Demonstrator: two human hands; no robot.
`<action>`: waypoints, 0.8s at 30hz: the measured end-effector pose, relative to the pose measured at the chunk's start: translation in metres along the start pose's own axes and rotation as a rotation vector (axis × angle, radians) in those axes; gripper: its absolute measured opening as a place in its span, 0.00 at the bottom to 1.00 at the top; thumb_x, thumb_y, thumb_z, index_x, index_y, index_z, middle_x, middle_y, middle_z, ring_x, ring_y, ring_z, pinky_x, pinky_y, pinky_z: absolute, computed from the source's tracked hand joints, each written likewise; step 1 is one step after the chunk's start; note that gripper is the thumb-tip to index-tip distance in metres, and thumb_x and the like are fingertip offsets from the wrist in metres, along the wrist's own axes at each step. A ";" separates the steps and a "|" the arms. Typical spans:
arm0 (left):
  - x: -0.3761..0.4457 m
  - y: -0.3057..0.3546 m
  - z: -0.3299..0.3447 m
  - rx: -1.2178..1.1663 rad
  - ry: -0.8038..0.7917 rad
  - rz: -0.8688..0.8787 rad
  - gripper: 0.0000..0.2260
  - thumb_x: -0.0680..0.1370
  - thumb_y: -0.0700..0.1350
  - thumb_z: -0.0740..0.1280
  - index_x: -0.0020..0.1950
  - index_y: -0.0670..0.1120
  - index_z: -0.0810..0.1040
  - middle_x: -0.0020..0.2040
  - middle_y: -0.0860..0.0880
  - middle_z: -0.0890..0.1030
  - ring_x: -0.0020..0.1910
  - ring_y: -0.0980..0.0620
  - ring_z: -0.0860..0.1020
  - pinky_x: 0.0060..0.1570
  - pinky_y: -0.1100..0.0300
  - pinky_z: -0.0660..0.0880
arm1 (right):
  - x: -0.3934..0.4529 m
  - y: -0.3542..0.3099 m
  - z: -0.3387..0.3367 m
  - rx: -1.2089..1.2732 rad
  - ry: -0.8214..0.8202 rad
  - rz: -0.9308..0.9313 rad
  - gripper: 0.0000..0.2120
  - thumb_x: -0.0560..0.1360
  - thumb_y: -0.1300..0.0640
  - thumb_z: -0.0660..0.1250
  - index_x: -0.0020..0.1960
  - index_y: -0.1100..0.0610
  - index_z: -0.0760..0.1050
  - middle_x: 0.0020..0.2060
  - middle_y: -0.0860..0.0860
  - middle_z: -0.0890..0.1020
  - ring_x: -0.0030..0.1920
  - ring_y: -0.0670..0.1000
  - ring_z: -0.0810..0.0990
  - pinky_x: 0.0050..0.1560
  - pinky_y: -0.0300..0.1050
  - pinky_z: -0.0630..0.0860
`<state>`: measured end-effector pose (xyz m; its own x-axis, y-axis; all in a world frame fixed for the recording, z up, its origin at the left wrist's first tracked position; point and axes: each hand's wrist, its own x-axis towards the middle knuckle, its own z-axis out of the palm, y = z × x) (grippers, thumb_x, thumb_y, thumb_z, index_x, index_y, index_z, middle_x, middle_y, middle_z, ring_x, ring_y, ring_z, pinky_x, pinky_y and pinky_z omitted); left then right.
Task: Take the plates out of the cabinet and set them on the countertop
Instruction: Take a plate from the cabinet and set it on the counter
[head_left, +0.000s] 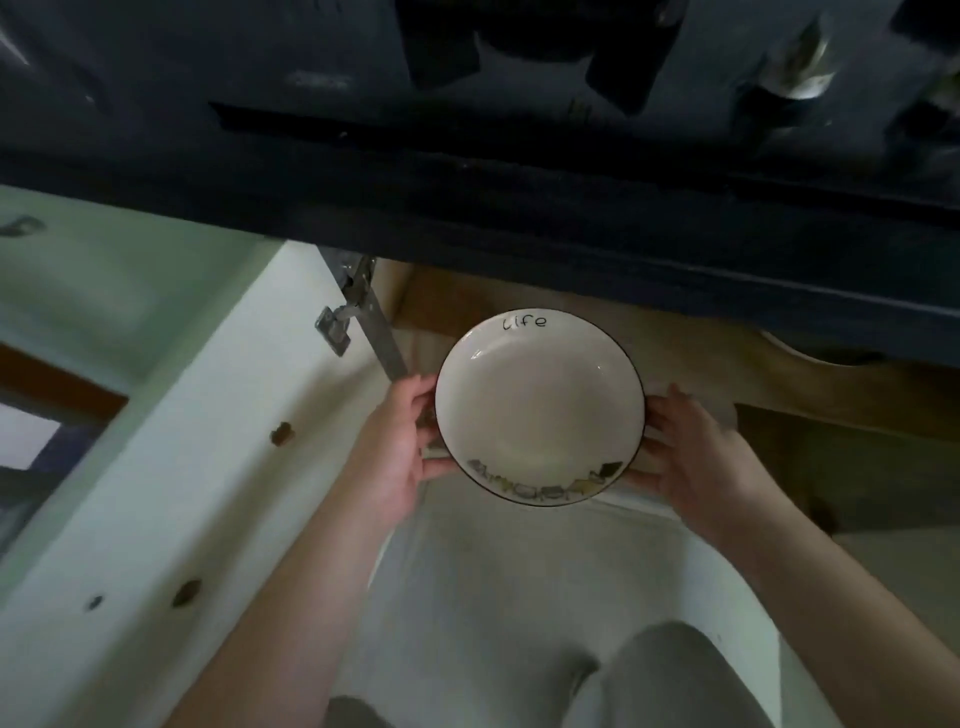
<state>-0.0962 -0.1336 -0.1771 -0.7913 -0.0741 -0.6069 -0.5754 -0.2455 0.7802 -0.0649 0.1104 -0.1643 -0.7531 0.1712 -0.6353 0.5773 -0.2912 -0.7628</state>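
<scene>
A white deep plate (540, 410) with a thin dark rim, the word "life" at its far edge and a small pattern at its near edge, is held level in front of the open lower cabinet (675, 358). My left hand (400, 441) grips its left rim and my right hand (691, 447) grips its right rim. The dark countertop (467, 171) overhangs just above and beyond the plate. Another pale dish (810, 353) shows partly inside the cabinet at the right, under the counter edge.
The white cabinet door (171, 478) stands open at the left, its metal hinge (348, 312) near the plate. Dark blurred objects lie on the countertop. My grey-trousered knees (670, 680) and a pale floor (493, 571) are below.
</scene>
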 end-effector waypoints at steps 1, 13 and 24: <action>-0.010 0.000 -0.002 0.001 0.015 -0.028 0.14 0.81 0.53 0.55 0.53 0.52 0.79 0.41 0.60 0.85 0.39 0.58 0.83 0.27 0.57 0.79 | -0.010 0.000 -0.001 -0.011 0.013 0.030 0.18 0.82 0.47 0.53 0.60 0.55 0.75 0.55 0.53 0.82 0.56 0.56 0.81 0.49 0.57 0.81; -0.149 0.010 -0.049 0.023 0.053 -0.184 0.15 0.80 0.54 0.58 0.53 0.53 0.83 0.56 0.55 0.83 0.50 0.54 0.83 0.39 0.49 0.81 | -0.146 0.023 0.003 0.035 0.073 0.171 0.18 0.81 0.45 0.56 0.66 0.51 0.74 0.58 0.49 0.82 0.60 0.51 0.80 0.51 0.53 0.80; -0.287 0.091 -0.068 0.041 -0.074 -0.181 0.13 0.73 0.58 0.63 0.48 0.57 0.85 0.56 0.56 0.83 0.50 0.54 0.82 0.38 0.49 0.80 | -0.301 -0.048 0.019 -0.089 0.024 0.159 0.18 0.82 0.44 0.51 0.59 0.48 0.76 0.49 0.42 0.84 0.55 0.46 0.81 0.48 0.49 0.80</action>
<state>0.0920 -0.2002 0.0579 -0.6865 0.0391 -0.7261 -0.7162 -0.2086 0.6660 0.1277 0.0555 0.0657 -0.6431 0.1527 -0.7504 0.7149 -0.2317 -0.6597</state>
